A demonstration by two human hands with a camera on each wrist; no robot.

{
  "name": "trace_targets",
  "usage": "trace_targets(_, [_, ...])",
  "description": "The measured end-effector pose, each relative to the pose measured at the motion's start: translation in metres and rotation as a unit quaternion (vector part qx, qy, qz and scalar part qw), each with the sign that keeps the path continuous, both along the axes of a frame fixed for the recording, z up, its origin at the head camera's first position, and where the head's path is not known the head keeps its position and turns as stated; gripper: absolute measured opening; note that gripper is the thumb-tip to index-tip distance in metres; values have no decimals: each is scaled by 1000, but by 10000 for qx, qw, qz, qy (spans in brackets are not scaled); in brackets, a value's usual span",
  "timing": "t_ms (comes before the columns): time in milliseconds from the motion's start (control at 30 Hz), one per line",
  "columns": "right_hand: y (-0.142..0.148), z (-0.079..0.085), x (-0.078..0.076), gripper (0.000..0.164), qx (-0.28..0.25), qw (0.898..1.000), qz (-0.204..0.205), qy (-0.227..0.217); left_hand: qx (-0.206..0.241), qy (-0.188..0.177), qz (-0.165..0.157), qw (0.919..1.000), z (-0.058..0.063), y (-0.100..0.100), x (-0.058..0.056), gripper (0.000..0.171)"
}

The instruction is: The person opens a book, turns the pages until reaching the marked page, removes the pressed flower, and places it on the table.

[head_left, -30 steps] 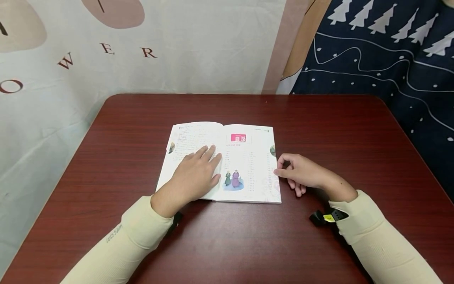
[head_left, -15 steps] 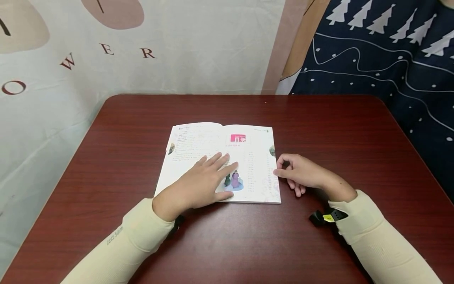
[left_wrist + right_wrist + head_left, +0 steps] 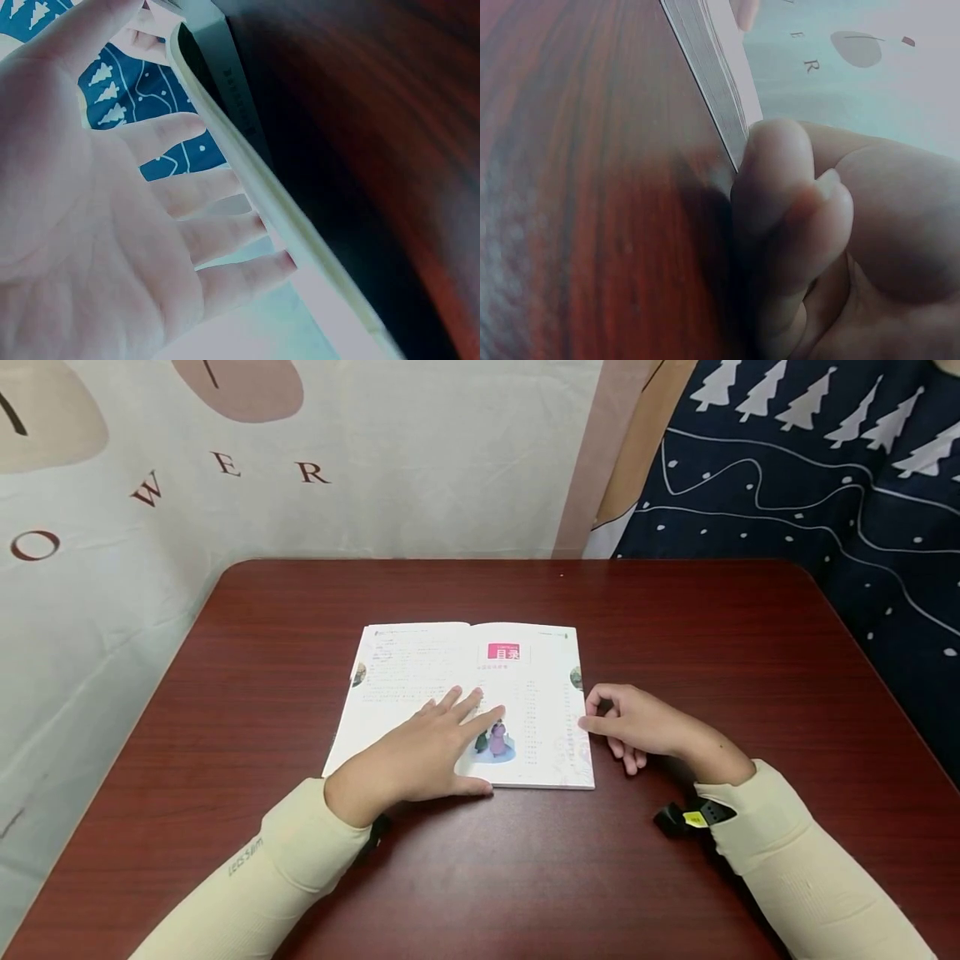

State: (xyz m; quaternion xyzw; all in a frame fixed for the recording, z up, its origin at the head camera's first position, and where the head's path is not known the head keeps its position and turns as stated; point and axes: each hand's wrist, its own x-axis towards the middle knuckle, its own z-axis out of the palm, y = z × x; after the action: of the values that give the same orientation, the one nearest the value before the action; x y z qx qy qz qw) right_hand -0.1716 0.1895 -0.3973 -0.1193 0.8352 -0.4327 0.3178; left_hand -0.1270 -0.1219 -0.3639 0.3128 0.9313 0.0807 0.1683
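Observation:
An open book (image 3: 551, 739) lies on the table in the head view, with printed text on both pages. A pink heading and a picture of two robed figures mark its right page. My left hand (image 3: 420, 758) is spread over the lower middle of the book, fingers straight, partly covering the picture. In the left wrist view its fingertips (image 3: 277, 266) touch the page beside the curved spread. With curled index finger and thumb, my right hand (image 3: 641, 720) pinches the book's right edge. The right wrist view shows those fingers (image 3: 780, 157) against the stacked page edges (image 3: 714, 82).
The dark red-brown table (image 3: 480, 885) extends around the book on all sides. Behind it hang a pale lettered cloth (image 3: 450, 460) and a navy cloth (image 3: 787, 535) with white trees. A black strap device (image 3: 678, 820) sits at the right wrist.
My left hand has slid to the right and slightly down, from the left page across the fold onto the right page. The left page lies flatter now. My right hand stays at the edge.

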Motion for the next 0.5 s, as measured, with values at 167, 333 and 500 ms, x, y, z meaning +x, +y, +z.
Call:
trace_targets(167, [0,0,-1,24,9,10000,16,10,-25,-46,82,10000,1,1,1,90])
trace_targets(333, [0,0,-1,24,19,10000,-24,-13,-62,-105,152,9998,1,2,0,87])
trace_targets(500, [-1,0,-1,24,10,10000,-39,-59,-101,-66,160,9998,0,3,1,87])
